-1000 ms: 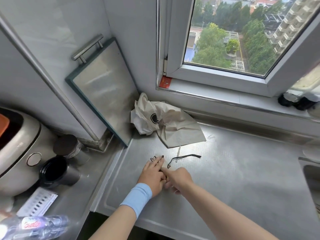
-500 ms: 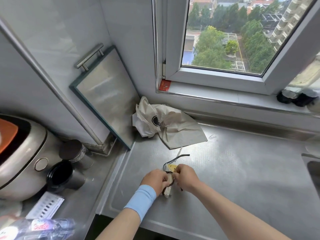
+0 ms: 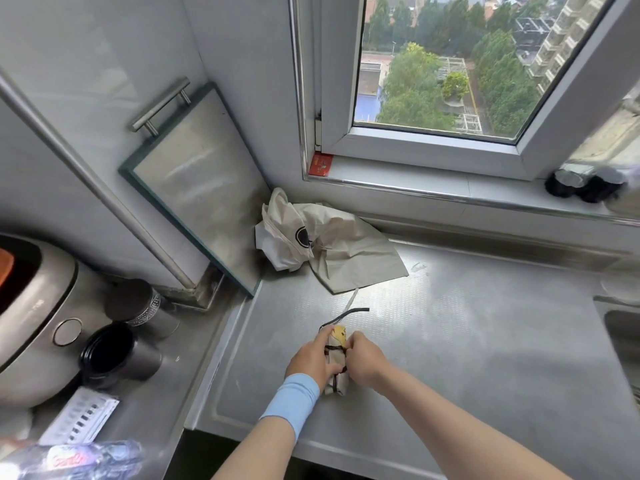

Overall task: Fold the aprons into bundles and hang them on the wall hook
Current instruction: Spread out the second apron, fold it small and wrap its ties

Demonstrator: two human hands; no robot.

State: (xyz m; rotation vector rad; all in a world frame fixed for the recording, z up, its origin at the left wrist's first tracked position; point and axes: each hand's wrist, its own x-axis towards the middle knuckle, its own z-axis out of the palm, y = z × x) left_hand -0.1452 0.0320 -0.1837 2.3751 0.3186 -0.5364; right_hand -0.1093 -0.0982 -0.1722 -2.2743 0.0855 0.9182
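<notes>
Two aprons are in view, and only one is bundled. That rolled apron bundle (image 3: 336,362) lies on the steel counter (image 3: 467,341) near its front edge, pale cloth with a yellow print showing at its far end and a black strap (image 3: 343,315) crossing it in at least two bands. The loose end of that strap trails away across the counter toward the back.

Both hands close on the bundle from opposite sides. The left hand (image 3: 311,360), with a light blue wristband (image 3: 292,403) on its wrist, wraps the roll and pins it down, most likely so the cloth cannot spring open. The right hand (image 3: 363,358) pinches at the middle band, fingers curled tight against the cloth; it appears to be cinching or tucking the strap, though the exact hold on the strap is hidden by the knuckles.

The second apron (image 3: 329,244), beige with a dark round logo, lies crumpled in the back left corner of the counter, against the wall under the windowsill (image 3: 450,192) and beside a leaning steel board (image 3: 197,188). It is well apart from the hands and not yet folded.

No wall hook shows in this view, so hanging seems some way off. The bundle needs its strap secured first, with a loop probably left free for the hook.
</notes>
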